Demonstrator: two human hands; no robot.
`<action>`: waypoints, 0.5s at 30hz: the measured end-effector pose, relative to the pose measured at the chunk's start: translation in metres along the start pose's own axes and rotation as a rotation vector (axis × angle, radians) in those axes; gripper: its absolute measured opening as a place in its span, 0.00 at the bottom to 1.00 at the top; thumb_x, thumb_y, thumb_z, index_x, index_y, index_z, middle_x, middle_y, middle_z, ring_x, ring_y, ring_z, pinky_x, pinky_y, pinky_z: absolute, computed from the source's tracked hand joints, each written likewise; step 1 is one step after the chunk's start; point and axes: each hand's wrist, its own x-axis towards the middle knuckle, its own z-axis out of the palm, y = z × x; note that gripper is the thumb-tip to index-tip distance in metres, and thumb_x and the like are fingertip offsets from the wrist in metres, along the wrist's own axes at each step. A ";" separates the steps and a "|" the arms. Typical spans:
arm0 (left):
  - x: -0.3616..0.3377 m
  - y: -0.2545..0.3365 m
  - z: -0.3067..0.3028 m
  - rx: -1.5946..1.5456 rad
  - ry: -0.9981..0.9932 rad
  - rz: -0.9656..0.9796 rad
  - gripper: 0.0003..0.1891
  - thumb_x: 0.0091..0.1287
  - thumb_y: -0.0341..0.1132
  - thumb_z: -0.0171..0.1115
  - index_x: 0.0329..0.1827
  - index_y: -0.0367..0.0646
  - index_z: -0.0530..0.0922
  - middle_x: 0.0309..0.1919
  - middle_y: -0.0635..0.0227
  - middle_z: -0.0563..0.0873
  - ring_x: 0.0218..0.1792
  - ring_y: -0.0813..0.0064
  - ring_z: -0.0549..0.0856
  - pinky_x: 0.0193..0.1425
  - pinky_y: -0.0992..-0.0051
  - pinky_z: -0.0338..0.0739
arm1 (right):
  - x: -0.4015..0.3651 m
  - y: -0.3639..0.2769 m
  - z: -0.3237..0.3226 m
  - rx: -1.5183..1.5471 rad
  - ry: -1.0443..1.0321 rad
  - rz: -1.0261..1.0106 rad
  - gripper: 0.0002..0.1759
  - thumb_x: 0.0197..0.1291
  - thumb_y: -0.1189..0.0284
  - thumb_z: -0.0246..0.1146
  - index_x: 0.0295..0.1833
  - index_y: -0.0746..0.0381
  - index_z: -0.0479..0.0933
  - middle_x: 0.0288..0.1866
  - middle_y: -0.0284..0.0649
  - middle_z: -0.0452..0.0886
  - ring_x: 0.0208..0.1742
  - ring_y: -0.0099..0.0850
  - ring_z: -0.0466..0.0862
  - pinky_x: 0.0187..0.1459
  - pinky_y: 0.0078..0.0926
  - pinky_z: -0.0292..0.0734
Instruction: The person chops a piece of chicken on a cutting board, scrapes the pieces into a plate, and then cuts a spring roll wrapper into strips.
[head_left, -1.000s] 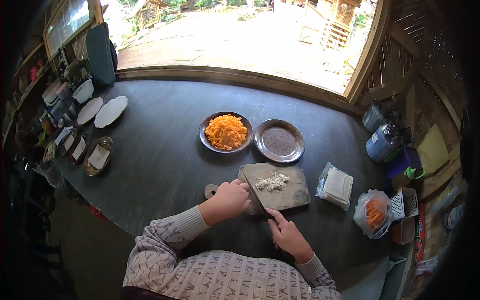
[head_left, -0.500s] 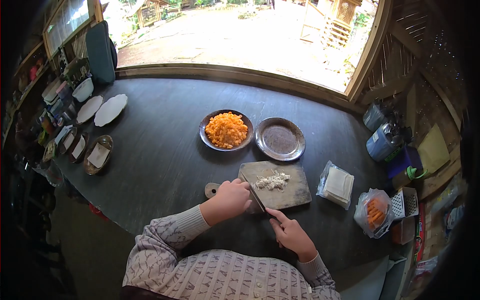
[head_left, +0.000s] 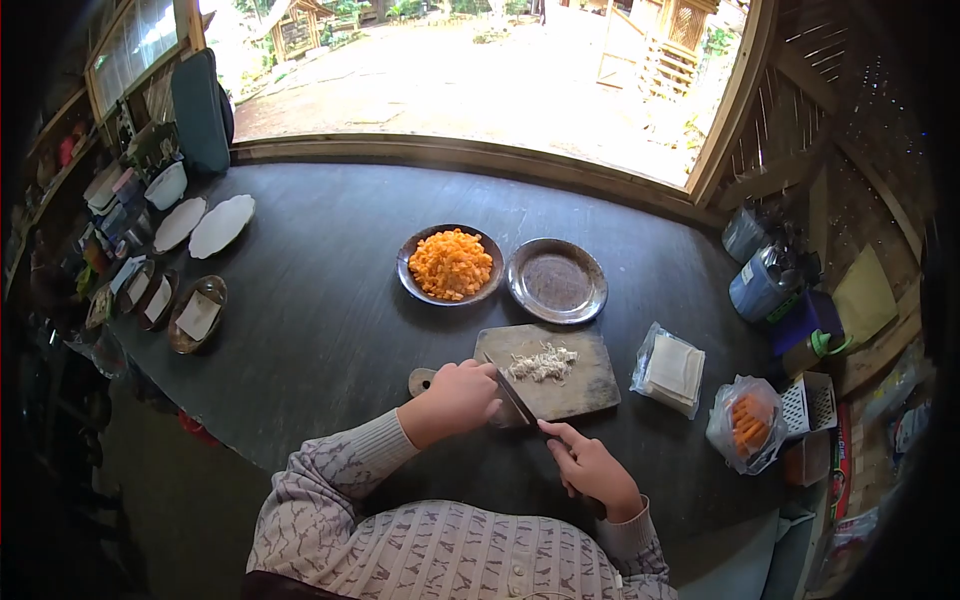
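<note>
My right hand (head_left: pixel 597 470) grips the dark handle of a knife (head_left: pixel 516 400). Its blade slants up and left over the wooden cutting board (head_left: pixel 590 388). At the board's left part, my left hand (head_left: pixel 456 402) is closed with fingers curled beside the blade; what they hold, if anything, is hidden. Pale, finely chopped shreds (head_left: pixel 544 363) lie in a loose pile on the board, right of the blade. Beyond the board stand a bowl (head_left: pixel 402 272) heaped with orange diced pieces (head_left: pixel 452 264) and a brown plate (head_left: pixel 557 281).
Right of the board lie a bag of square white sheets (head_left: pixel 675 370) and a plastic bag of orange sticks (head_left: pixel 748 424). A white basket (head_left: pixel 810 405) and containers line the right edge. White plates (head_left: pixel 222 226) and brown dishes (head_left: pixel 198 314) sit at the left.
My right hand has shifted slightly right and down with the knife handle. My left hand stays nearly in place by the blade. The view has moved a little.
</note>
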 end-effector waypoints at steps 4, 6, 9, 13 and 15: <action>0.002 0.001 0.000 0.002 -0.033 -0.003 0.13 0.64 0.42 0.61 0.36 0.40 0.84 0.42 0.65 0.84 0.45 0.62 0.85 0.43 0.63 0.82 | 0.001 -0.001 0.005 0.029 -0.007 -0.021 0.21 0.74 0.68 0.51 0.69 0.53 0.70 0.17 0.38 0.77 0.15 0.24 0.78 0.22 0.25 0.75; 0.003 -0.001 0.001 -0.007 -0.035 0.002 0.13 0.65 0.42 0.60 0.36 0.40 0.84 0.42 0.65 0.84 0.44 0.62 0.85 0.42 0.63 0.82 | 0.003 0.001 0.009 0.047 0.030 -0.057 0.21 0.74 0.67 0.50 0.70 0.54 0.70 0.16 0.38 0.76 0.15 0.24 0.77 0.22 0.24 0.75; 0.003 -0.002 0.000 -0.018 -0.063 -0.001 0.13 0.66 0.41 0.59 0.36 0.39 0.84 0.42 0.64 0.84 0.41 0.61 0.86 0.40 0.62 0.82 | 0.002 -0.002 0.008 0.033 0.036 -0.046 0.21 0.75 0.67 0.50 0.70 0.54 0.69 0.16 0.38 0.76 0.15 0.24 0.77 0.22 0.24 0.75; 0.003 -0.002 0.002 -0.013 -0.066 0.000 0.14 0.67 0.41 0.58 0.36 0.39 0.83 0.41 0.64 0.84 0.38 0.62 0.87 0.37 0.62 0.81 | 0.003 0.002 0.009 0.025 0.024 -0.065 0.21 0.75 0.67 0.50 0.70 0.54 0.69 0.17 0.38 0.76 0.15 0.24 0.77 0.22 0.24 0.75; 0.003 -0.001 0.001 -0.010 -0.069 -0.002 0.14 0.67 0.41 0.58 0.36 0.40 0.83 0.41 0.64 0.84 0.37 0.61 0.87 0.37 0.62 0.81 | 0.003 0.002 0.009 0.021 0.013 -0.064 0.21 0.75 0.67 0.50 0.70 0.54 0.69 0.16 0.38 0.76 0.15 0.24 0.77 0.22 0.24 0.75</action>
